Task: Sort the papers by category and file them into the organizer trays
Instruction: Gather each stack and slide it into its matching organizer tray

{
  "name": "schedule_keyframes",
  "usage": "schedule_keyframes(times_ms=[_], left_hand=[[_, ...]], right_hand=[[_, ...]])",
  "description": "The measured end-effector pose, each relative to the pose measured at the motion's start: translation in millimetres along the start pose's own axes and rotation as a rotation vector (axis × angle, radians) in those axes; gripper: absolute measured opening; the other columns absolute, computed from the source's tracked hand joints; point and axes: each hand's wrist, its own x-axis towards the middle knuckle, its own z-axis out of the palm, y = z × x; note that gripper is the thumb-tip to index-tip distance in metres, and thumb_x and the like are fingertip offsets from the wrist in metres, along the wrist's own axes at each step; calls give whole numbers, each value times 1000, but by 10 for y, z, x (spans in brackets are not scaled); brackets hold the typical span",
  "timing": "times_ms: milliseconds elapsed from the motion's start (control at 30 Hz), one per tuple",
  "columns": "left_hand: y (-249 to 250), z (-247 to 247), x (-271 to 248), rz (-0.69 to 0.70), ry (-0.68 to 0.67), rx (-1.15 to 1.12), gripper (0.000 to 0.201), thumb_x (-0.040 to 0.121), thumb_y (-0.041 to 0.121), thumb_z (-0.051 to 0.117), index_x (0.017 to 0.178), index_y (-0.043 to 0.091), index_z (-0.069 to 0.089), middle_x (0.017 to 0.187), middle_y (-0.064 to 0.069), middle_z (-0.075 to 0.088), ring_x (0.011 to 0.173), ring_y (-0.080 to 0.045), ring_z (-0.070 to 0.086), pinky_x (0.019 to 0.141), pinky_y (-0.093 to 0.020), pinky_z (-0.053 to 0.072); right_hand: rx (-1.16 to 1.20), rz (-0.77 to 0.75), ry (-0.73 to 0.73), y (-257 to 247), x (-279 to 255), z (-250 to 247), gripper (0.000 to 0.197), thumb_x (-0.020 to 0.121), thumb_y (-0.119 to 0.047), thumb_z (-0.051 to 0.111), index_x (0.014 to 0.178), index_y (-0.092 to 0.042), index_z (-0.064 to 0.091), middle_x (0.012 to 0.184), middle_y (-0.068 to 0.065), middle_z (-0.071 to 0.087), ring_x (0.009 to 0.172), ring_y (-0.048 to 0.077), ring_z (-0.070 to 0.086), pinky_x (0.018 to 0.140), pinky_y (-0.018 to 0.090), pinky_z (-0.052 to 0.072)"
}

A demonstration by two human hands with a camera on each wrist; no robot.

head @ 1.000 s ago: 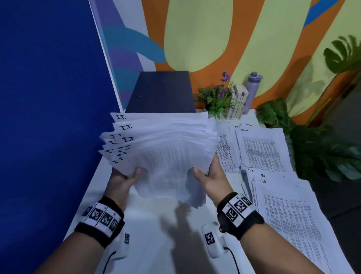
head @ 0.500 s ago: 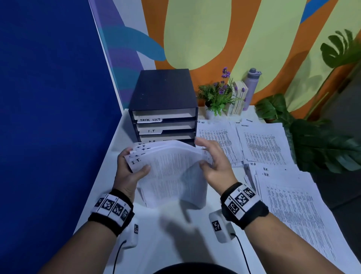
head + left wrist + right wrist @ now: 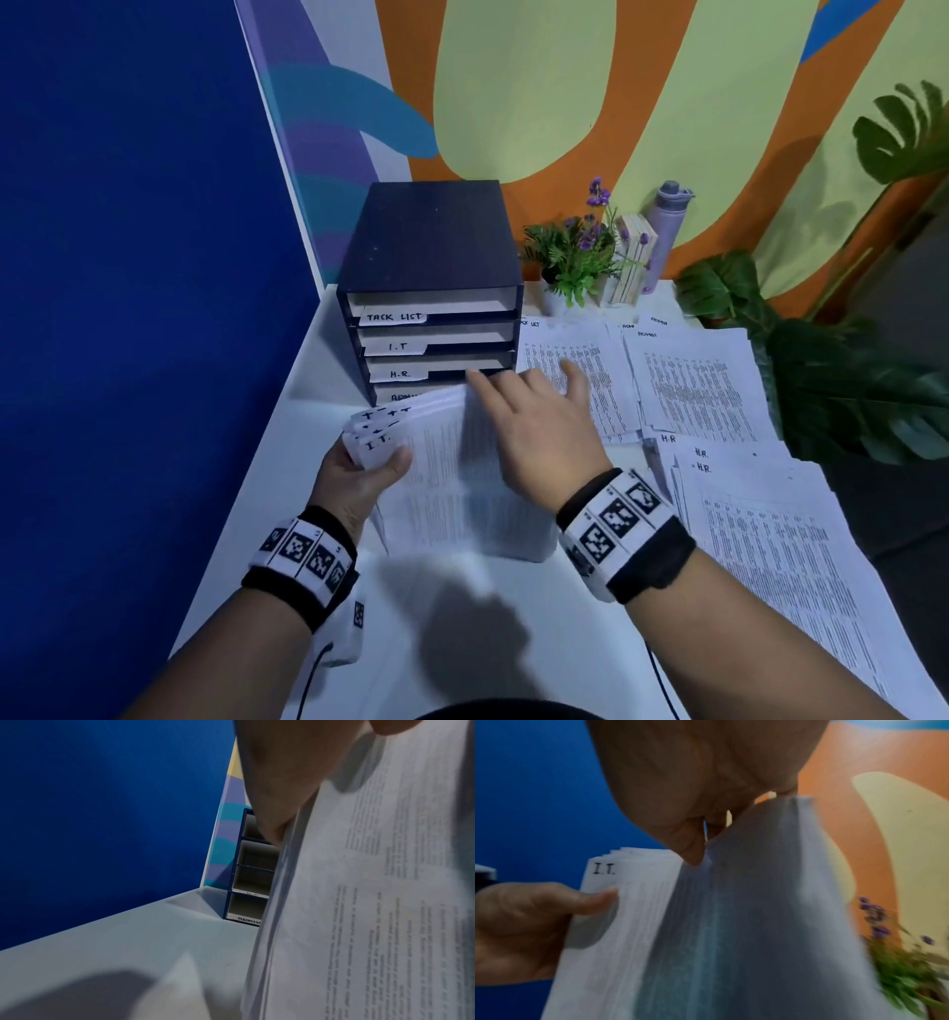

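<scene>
A thick stack of printed papers marked "I.T." [image 3: 452, 488] is held low over the white table [image 3: 308, 411], just in front of the dark blue organizer [image 3: 431, 246]. Its trays read TASK LIST, I.T [image 3: 462, 339], H.R. and ADMIN. My left hand [image 3: 382, 465] grips the stack's left edge, thumb on top near the "I.T." corner [image 3: 603, 871]. My right hand [image 3: 524, 411] lies over the stack's far right part, fingers stretched across its far edge. In the left wrist view the stack [image 3: 372, 902] hides most of the organizer [image 3: 252, 878].
Right of the organizer lie a task list pile [image 3: 570, 370], an admin pile [image 3: 693, 385] and an H.R. pile [image 3: 760, 539]. A small flowering plant [image 3: 580, 257], books [image 3: 634, 257] and a purple bottle [image 3: 667, 231] stand at the back. A leafy plant [image 3: 847, 360] borders the right, a blue wall [image 3: 128, 308] the left.
The I.T. stack came down from a raised fan to a squared pile low before the organizer. My right hand moved from the stack's right edge onto its far edge.
</scene>
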Motion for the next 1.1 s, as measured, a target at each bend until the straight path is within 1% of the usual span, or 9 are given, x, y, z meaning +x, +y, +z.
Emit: schedule_keyframes(times_ms=[167, 367, 500, 567, 667, 733, 867, 967, 1100], left_hand=[[12, 23, 15, 45, -1, 16, 46, 68, 3, 83, 110, 5, 66, 106, -7, 73, 100, -20, 68, 86, -36, 53], [46, 4, 26, 76, 59, 159, 12, 81, 0, 71, 92, 4, 69, 87, -6, 72, 84, -18, 68, 76, -27, 54], [167, -53, 28, 109, 181, 132, 7, 84, 6, 70, 89, 12, 70, 75, 6, 74, 70, -6, 69, 58, -12, 51], [232, -73, 55, 121, 206, 108, 5, 84, 8, 71, 86, 12, 68, 69, 8, 71, 65, -5, 67, 53, -10, 48], [249, -51, 82, 119, 190, 85, 5, 84, 6, 70, 86, 9, 67, 72, 7, 69, 62, -2, 66, 52, -10, 48], [200, -28, 83, 114, 145, 80, 13, 84, 0, 67, 91, 9, 64, 80, 2, 68, 67, -5, 66, 57, -14, 51], [28, -49, 94, 109, 155, 59, 32, 84, -11, 61, 91, 20, 55, 86, 0, 58, 80, -13, 55, 70, -23, 46], [-29, -22, 113, 183, 205, 54, 23, 91, 1, 59, 102, 19, 53, 96, 3, 60, 88, -6, 58, 80, -22, 45], [5, 90, 152, 219, 231, 92, 19, 93, 18, 60, 109, 18, 49, 94, 7, 61, 72, 10, 59, 63, -8, 47]], right_hand=[[2, -126, -132, -414, 113, 38, 68, 83, -23, 16, 151, -15, 21, 133, 4, 49, 106, 28, 52, 103, 58, 27], [31, -224, -51, -559, 120, 192, 63, 82, -21, 30, 145, -21, 33, 130, 1, 53, 106, 27, 54, 104, 62, 26], [162, 132, 165, -218, 77, 235, 69, 79, -26, 47, 146, -26, 27, 150, 2, 33, 140, 27, 28, 112, 64, 6], [474, 348, 249, -45, 16, 338, 87, 79, -23, 64, 149, -25, 13, 156, 1, 18, 145, 22, 15, 117, 57, 5], [1336, 595, 135, 64, -47, 367, 102, 78, 7, 66, 147, -38, 6, 155, -2, 22, 139, 15, 31, 115, 39, 31], [1500, 668, 131, 110, -102, 400, 98, 76, 16, 59, 142, -44, 17, 146, 5, 36, 122, 17, 49, 101, 30, 47], [1480, 671, 79, 148, -197, 535, 87, 76, 18, 48, 127, -52, 33, 127, 11, 46, 106, 25, 53, 84, 28, 50], [1348, 502, 218, 143, -170, 571, 96, 77, 19, 42, 131, -58, 26, 128, 10, 44, 118, 22, 48, 104, 34, 41], [933, 227, 397, 191, -22, 618, 83, 71, 22, 34, 145, -16, 35, 128, 10, 40, 129, 1, 33, 111, 14, 23]])
